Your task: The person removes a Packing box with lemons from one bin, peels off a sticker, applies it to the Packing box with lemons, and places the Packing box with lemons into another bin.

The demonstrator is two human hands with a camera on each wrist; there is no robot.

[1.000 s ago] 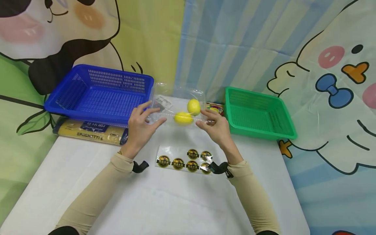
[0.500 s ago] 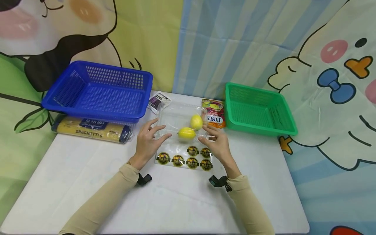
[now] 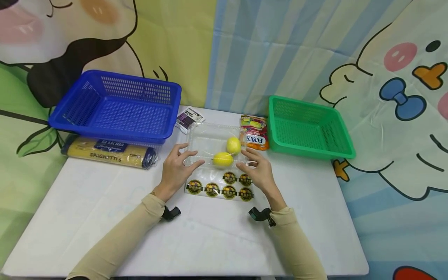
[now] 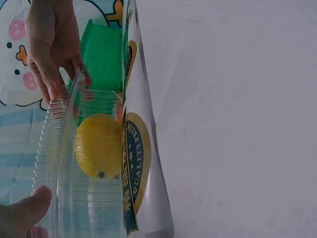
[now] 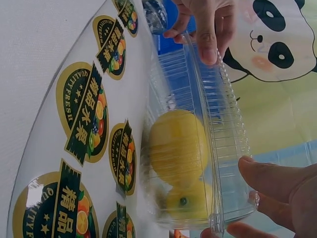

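Note:
A clear plastic clamshell box (image 3: 206, 140) lies at the middle of the table, with two lemons inside, one lemon (image 3: 223, 159) in front and another lemon (image 3: 233, 145) behind it. My left hand (image 3: 176, 166) grips the box's left front corner, thumb and fingers at the rim. At the right front corner my right hand (image 3: 259, 169) holds the same rim, its thumb (image 5: 270, 181) on the upper side and fingers below. Lid and base meet along the front rim in the right wrist view. A sheet of round fruit stickers (image 3: 212, 190) lies in front, partly beneath the box.
A blue basket (image 3: 129, 122) stands back left, behind a spaghetti pack (image 3: 108, 153). A green basket (image 3: 309, 130) is back right, with a red sweets bag (image 3: 254, 133) beside it. A small purple-and-white packet (image 3: 189, 118) lies behind the box.
Both hands have brought the clamshell box nearer to me, over the sticker sheet's far part, uncovering the packet and sweets bag. Over the last half second the hands have barely moved.

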